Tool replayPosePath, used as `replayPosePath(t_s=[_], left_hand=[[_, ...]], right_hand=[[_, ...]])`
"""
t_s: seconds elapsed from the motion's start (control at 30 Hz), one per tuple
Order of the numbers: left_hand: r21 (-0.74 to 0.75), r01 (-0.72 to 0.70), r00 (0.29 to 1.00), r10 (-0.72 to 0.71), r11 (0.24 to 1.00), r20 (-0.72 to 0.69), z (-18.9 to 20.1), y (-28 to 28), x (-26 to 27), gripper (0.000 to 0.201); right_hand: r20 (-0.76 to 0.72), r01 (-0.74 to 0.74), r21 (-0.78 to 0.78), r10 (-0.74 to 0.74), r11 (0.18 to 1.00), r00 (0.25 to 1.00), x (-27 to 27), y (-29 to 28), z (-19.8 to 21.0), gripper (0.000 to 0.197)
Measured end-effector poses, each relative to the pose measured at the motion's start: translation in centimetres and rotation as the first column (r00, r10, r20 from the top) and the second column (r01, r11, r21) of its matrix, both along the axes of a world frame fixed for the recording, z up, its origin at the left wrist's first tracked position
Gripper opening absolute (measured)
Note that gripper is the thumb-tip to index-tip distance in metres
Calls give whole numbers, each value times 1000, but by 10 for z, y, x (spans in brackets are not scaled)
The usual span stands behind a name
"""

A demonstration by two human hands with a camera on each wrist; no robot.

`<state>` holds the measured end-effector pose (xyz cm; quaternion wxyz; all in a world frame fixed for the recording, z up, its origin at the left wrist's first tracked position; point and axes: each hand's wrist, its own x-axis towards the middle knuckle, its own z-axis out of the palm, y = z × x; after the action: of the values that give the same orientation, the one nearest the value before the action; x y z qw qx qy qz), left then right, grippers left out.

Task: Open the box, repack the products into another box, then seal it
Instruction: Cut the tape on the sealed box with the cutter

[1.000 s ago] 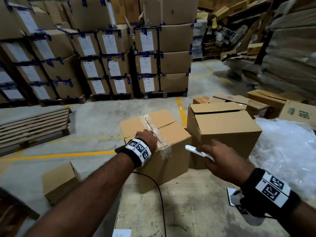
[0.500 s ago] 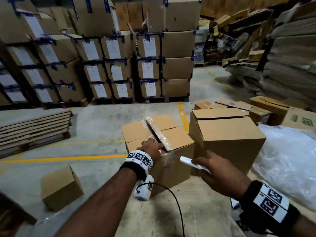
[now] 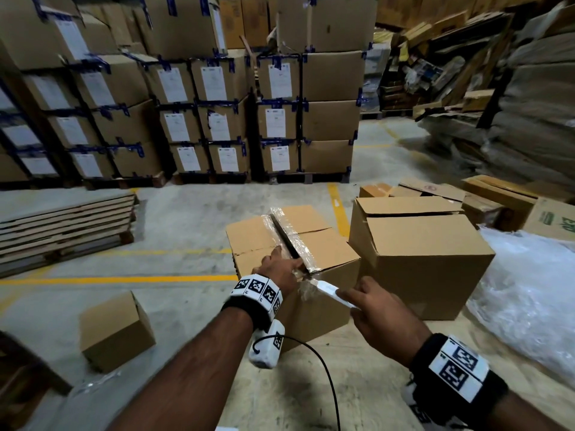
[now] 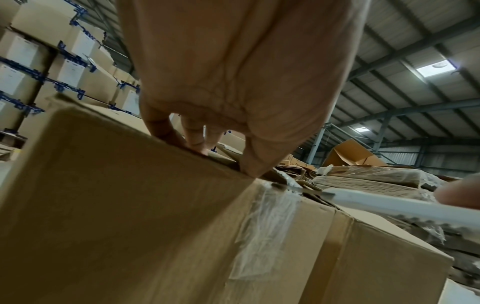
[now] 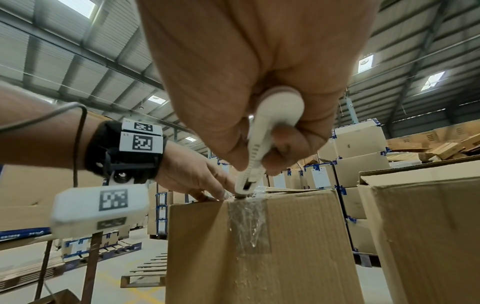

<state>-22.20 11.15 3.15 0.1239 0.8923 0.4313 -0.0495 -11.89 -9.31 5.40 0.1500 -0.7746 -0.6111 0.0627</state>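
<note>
At frame centre, the left hand point(image 3: 280, 270) presses flat on the taped carton point(image 3: 292, 262); the right hand point(image 3: 378, 317) grips a box cutter point(image 3: 333, 290) (corrugated flaps likely stiff, tape slick).

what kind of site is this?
Most likely a warehouse or packing floor: stacked labelled cartons on pallets, yellow floor lines, a steel-framed roof with skylights, flattened cardboard piled nearby.
</note>
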Motion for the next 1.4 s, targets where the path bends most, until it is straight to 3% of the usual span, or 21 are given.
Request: replayPosePath(t_s=[0.53,0.77,0.93,1.07,1.17,1.3,1.4], left_hand=[[-7,-2,1000,2,1000,0,3,-2,-2,55],[22,6,1000,-6,1000,5,0,-4,1,57],[3,-22,999,22,1000,38,-1,-3,0,51],[-55,-124,973,133,991,187,-2,5,-4,42],[-64,-137,961,148,989,233,3,2,2,54],[56,58,989,-65,997,134,6,-12,10,54],[138,196,981,-196,971,-16,-5,-16,12,51]], right_hand=[[27,43,16,-43,999,999,4,1,-10,40],[40,127,-1,-127,992,991,28,-7,-1,43],[-14,15,-12,-16,1000,1000,42,-26,3,43],[-108,-4,195,26,981,994,41,-28,5,35],[-182,44,311,14,949,983,38,-17,3,27],[-353,141,337,-14,931,936,29,3,-2,13],[-595,239,288,-22,927,803,24,11,1,7]])
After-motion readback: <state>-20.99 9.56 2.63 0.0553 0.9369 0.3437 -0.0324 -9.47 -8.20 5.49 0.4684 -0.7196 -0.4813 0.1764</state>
